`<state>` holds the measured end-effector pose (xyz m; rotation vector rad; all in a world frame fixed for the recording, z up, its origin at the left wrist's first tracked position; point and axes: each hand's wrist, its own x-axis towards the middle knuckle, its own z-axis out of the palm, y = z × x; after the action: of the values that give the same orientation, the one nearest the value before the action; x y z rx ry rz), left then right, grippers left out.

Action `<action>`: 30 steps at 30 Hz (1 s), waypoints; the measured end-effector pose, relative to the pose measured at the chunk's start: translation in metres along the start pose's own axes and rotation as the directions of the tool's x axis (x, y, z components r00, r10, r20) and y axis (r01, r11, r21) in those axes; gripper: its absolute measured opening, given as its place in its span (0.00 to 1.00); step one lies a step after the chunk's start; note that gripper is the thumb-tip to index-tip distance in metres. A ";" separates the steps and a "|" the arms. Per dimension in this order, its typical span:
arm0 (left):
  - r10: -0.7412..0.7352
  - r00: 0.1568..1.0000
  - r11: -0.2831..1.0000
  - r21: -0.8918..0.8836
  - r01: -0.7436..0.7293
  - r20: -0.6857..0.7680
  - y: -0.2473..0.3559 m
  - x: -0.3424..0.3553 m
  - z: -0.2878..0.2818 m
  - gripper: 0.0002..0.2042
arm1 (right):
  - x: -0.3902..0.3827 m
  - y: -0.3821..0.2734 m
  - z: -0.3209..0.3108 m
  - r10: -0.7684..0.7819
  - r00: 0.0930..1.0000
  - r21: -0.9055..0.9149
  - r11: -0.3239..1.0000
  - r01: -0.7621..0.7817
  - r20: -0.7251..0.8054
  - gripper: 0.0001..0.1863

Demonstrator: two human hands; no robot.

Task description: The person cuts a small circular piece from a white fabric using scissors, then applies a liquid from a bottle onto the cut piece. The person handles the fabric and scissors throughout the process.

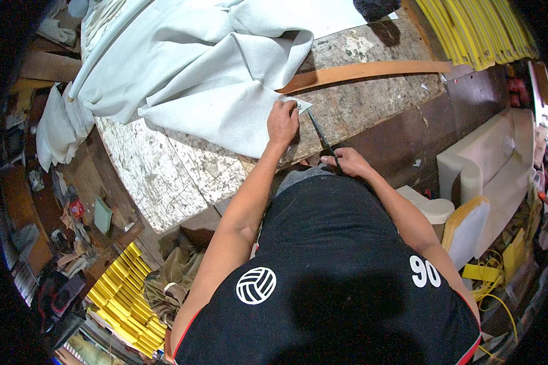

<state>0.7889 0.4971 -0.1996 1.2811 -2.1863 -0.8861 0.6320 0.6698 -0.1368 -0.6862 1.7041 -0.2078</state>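
Cloth (201, 85), pale gray, is being spread in loose folds across upper left & centre of frame, w/ its pointed corner being held nr upper centre by the left hand (283, 125); fingers there are being kept bunched, apparently pinching cloth edge. Scissors (319, 135) are being gripped by the right hand (350, 162) just right of centre, fingers curling round handles; whether any finger is being passed thru a loop can't be told. Tips are being aimed at the corner; contact & blade gap can't be made out.

Poss. trouble: left fingertips could be getting nicked, since blades are being pointed so nr them. A crooked cut could be resulting if slack folds are being dragged. Blade could also be getting fouled on the wooden strip (371, 73), which is lying just beyond the corner.

Table (164, 176) is being covered w/ worn, flaking white & brown patches. Upper right, yellow strips (478, 30) are being kept side by side; at right, a cream sofa (487, 152) is being stored, w/ yellow cord (499, 298) looping below. Lower left, a yellow stack (125, 298) is being left beside crumpled brown fabric (176, 277).
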 end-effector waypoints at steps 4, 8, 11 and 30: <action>0.020 1.000 1.000 -0.007 -0.020 -0.015 0.009 0.000 -0.005 0.09 | -0.007 -0.010 0.001 -0.005 1.000 0.026 1.000 0.005 0.001 0.28; 0.033 0.999 0.999 0.010 -0.033 0.008 0.008 0.001 -0.005 0.09 | -0.014 -0.022 -0.002 0.011 1.000 0.004 1.000 -0.012 0.019 0.29; 0.031 0.999 0.999 -0.006 -0.031 0.009 0.003 0.001 -0.002 0.09 | -0.012 -0.018 0.001 -0.014 1.000 0.042 0.999 0.013 0.008 0.29; 0.263 0.962 0.959 0.126 -0.253 -0.070 -0.012 -0.033 -0.022 0.06 | 0.009 0.000 0.015 0.021 0.992 0.011 1.000 -0.022 0.124 0.29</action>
<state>0.8261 0.5147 -0.1953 1.0312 -2.2980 -0.5979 0.6447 0.6683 -0.1484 -0.6583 1.5894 -0.1573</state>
